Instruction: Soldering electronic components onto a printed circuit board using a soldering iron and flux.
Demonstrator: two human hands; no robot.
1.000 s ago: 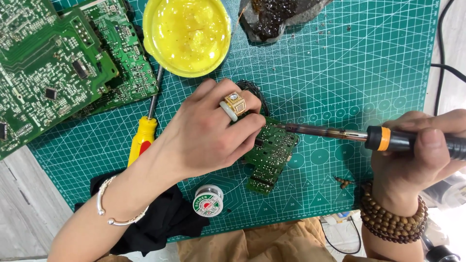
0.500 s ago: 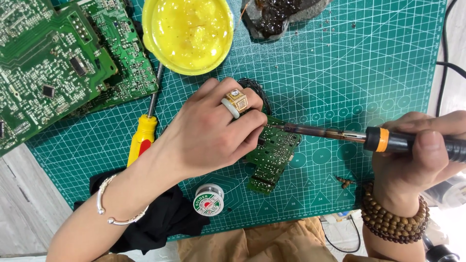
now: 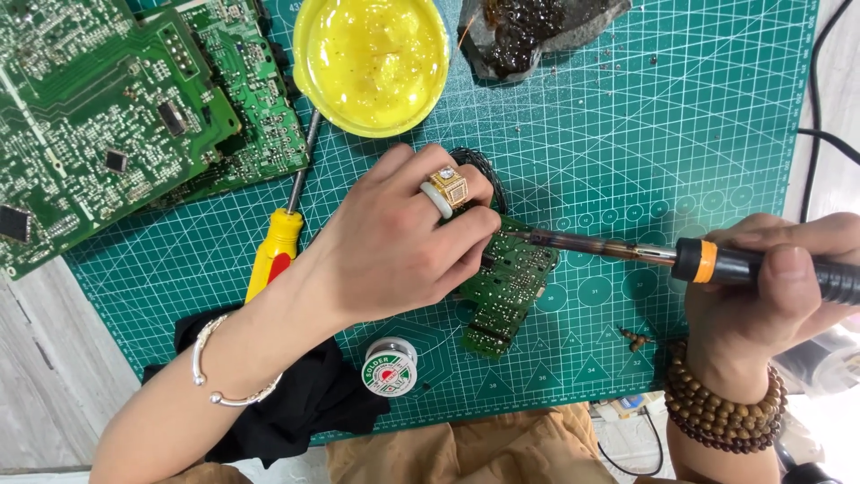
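Observation:
My left hand [image 3: 403, 242], wearing two rings and a silver bracelet, presses down on a small green circuit board [image 3: 506, 291] lying on the green cutting mat [image 3: 645, 134]. My right hand [image 3: 770, 287], with a wooden bead bracelet on its wrist, grips a soldering iron [image 3: 681, 258] with a black handle and an orange collar. The iron lies nearly level, and its tip meets the board's upper edge right beside my left fingertips. A small spool of solder wire [image 3: 390, 366] stands on the mat just below my left hand.
Two large green circuit boards [image 3: 107, 116] overlap at the upper left. A yellow bowl of flux [image 3: 372, 58] and a dark crusted tip-cleaning block [image 3: 528, 31] sit at the top. A yellow-handled screwdriver [image 3: 278, 242] lies left of my hand, a black cloth [image 3: 296, 403] below it.
Both hands, the iron and the small board keep their places. Only the view has shifted slightly.

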